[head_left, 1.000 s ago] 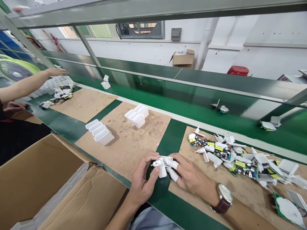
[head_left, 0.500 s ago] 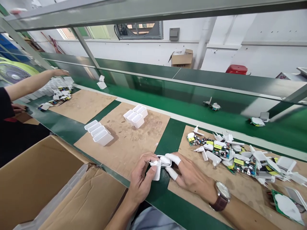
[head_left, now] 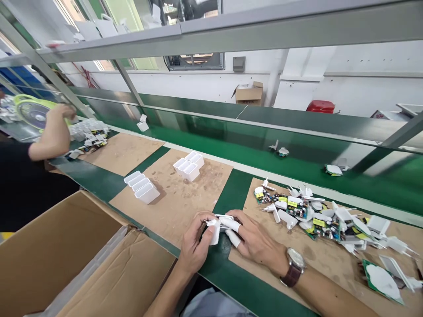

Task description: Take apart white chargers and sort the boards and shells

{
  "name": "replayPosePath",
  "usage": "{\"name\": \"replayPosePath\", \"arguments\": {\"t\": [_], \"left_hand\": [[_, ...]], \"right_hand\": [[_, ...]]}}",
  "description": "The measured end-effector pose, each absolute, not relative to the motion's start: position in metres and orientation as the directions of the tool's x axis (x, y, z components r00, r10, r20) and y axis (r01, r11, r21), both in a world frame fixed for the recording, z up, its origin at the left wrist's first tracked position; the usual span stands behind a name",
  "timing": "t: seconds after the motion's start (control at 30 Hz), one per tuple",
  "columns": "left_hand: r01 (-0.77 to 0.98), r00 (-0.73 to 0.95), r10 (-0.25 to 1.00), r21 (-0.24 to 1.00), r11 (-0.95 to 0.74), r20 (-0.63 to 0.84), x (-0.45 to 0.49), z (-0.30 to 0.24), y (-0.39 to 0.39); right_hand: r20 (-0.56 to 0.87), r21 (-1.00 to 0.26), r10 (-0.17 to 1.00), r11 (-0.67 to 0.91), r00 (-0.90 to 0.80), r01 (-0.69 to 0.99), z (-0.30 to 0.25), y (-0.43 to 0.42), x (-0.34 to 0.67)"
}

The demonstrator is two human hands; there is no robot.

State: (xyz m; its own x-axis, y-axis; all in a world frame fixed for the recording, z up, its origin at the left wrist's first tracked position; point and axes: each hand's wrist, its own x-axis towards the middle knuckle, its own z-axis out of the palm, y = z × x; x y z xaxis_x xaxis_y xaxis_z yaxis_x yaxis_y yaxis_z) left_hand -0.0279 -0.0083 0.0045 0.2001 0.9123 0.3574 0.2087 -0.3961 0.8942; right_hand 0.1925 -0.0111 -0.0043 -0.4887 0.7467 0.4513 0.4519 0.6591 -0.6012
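White shell (head_left: 214,232): held at the near edge of the bench, over the green strip (head_left: 231,198) between two brown mats (head_left: 178,202).
Change: a second ago it sat tipped, with a plug end poking left. Now it stands more upright, and the plug part (head_left: 224,219) touches its top.
Meaning: the two pieces look closer to joined than before, though fingers hide the seam.
Left hand (head_left: 194,247): curled, grasping the shell, thumb along its front face.
Right hand (head_left: 257,242): palm down, with white cots on two fingers that pinch the plug part. The watch (head_left: 293,273) wrist lies on the mat.
Belt (head_left: 231,145): its loose parts have ridden leftward.
Co-worker's hand (head_left: 61,110): it was stretched over the far pile (head_left: 87,136) and is now raised by the fan (head_left: 33,112).
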Motion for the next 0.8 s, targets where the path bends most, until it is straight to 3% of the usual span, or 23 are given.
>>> {"name": "replayPosePath", "arguments": {"t": [0.1,0.17,0.27,0.4,0.8], "left_hand": [[0.211,0.188,0.896,0.874,-0.437,0.403,-0.026,-0.001,-0.011],[0.263,0.216,0.856,0.816,-0.515,0.47,-0.021,-0.003,-0.014],[0.425,0.244,0.784,0.663,-0.616,0.571,-0.007,-0.003,-0.016],[0.503,0.225,0.739,0.574,-0.647,0.635,0.011,0.005,-0.011],[0.536,0.227,0.775,0.589,-0.605,0.589,0.027,0.015,-0.006]], "right_hand": [[0.397,-0.838,0.847,0.492,-0.354,0.236,-0.007,-0.007,0.19],[0.226,-0.973,0.943,0.21,-0.246,-0.091,-0.009,-0.003,0.187],[-0.022,-0.889,0.964,-0.14,-0.266,-0.436,-0.01,0.001,0.187],[-0.04,-0.844,0.939,-0.215,-0.342,-0.491,-0.002,-0.001,0.191],[-0.097,-0.826,0.926,-0.279,-0.364,-0.49,0.004,-0.004,0.192]]}}
